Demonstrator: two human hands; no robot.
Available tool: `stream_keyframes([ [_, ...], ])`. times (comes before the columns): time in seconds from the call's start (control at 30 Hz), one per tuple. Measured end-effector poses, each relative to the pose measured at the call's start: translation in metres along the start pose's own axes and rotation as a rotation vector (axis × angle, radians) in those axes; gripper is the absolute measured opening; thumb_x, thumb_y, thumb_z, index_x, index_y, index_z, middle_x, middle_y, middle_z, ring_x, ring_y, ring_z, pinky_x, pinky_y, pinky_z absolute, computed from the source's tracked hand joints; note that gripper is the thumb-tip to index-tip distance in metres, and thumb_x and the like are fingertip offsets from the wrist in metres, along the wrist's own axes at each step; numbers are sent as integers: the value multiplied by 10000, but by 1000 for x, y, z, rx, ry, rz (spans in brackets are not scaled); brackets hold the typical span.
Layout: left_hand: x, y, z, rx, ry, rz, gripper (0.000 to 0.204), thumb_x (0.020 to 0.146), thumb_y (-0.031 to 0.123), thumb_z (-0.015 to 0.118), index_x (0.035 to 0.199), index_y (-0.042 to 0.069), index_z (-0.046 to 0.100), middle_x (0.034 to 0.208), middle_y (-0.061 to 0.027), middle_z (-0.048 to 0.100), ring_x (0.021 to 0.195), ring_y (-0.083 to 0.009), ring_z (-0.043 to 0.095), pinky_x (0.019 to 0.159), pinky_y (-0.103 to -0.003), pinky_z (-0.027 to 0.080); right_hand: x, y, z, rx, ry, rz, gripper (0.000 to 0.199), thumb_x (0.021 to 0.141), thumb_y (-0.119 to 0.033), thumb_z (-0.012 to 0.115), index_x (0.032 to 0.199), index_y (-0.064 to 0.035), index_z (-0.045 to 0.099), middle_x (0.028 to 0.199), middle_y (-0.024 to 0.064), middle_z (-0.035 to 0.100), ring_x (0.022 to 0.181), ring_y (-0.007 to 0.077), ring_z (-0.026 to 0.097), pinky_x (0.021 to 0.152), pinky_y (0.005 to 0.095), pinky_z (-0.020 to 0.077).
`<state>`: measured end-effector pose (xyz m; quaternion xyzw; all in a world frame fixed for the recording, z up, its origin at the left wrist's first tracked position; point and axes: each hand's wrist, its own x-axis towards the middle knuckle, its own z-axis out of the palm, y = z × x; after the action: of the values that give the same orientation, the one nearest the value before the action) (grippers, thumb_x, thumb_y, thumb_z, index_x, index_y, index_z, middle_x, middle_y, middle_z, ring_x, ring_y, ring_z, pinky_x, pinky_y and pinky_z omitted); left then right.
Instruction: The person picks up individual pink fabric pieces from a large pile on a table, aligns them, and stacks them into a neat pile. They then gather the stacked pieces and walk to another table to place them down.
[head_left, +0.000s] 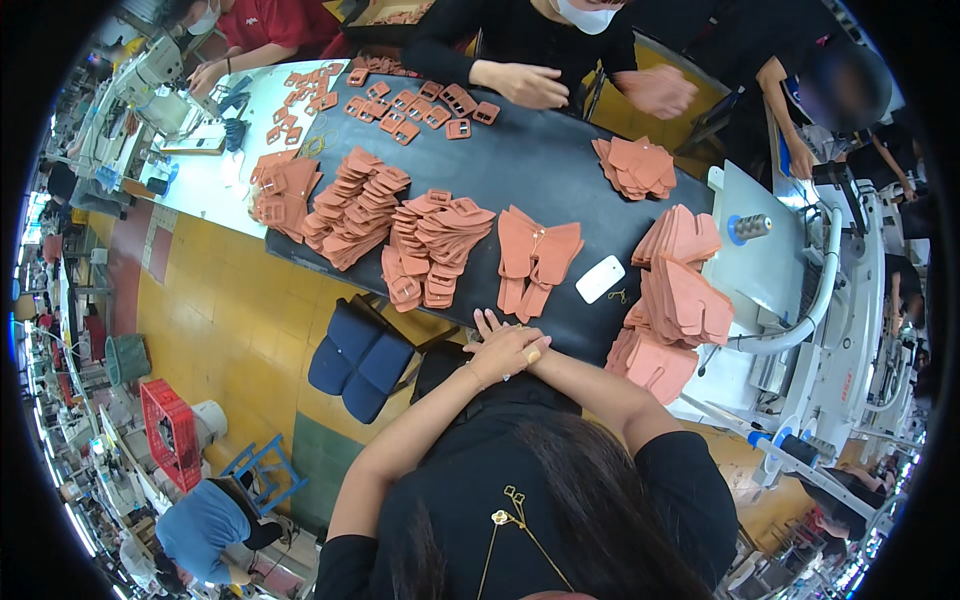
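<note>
My left hand (pixel 508 349) lies across the back of my right hand (pixel 487 320), both at the near edge of the black tabletop (pixel 545 150). The left fingers rest flat, with a ring and a tan strip on them. Past them the right fingertips stick out straight; the rest of that hand is covered. Neither hand holds anything. Just beyond them sits a small pile of reddish-brown cut pieces with strap-like ends (pixel 538 255). To its left stand fanned stacks of similar pieces (pixel 440 240). A white rounded rectangular object (pixel 600 279) lies to the right.
Stacked slotted pieces (pixel 685 290) line the table's right side, beside a thread cone (pixel 750 228) and white machine (pixel 850 300). Small framed pieces (pixel 405 105) lie at the far left. A co-worker's blurred hand (pixel 655 92) hovers across the table. A blue chair (pixel 360 358) stands left.
</note>
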<state>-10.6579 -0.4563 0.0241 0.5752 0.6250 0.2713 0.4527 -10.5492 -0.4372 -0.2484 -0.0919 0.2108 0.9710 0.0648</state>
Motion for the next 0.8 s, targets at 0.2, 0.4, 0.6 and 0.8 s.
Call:
stream_keyframes([
  [0.2,2,4,-3,-100,-68,-92,454,959,413,451,1037,13,652,1007,-233,640,1019,-408,565,968,-466,372,6,3,-11,-109,-21,-78,704,911,-622,315,1459,-184,258,1541,79,255,1423,276,206,1137,398,238],
  [0.4,3,-2,-1,-25,-48,-44,447,967,400,447,1048,9,649,1009,-212,648,1000,-390,581,954,-443,388,11,0,-26,-89,-95,-142,681,916,-607,317,1450,-187,260,1539,65,254,1425,267,188,1147,385,219],
  [0.6,4,-5,-3,-86,-62,-39,440,968,394,458,1055,6,648,985,-199,654,968,-370,603,914,-405,425,11,3,-18,-312,-44,-173,680,935,-573,313,1476,-171,227,1552,73,239,1404,261,233,1127,367,251],
  [0.8,3,-7,0,-128,-52,-59,440,963,412,462,1045,20,646,993,-206,654,982,-406,594,950,-446,402,7,17,-14,-276,165,-294,619,928,-595,341,1416,-217,298,1537,82,225,1423,356,128,1161,455,201],
])
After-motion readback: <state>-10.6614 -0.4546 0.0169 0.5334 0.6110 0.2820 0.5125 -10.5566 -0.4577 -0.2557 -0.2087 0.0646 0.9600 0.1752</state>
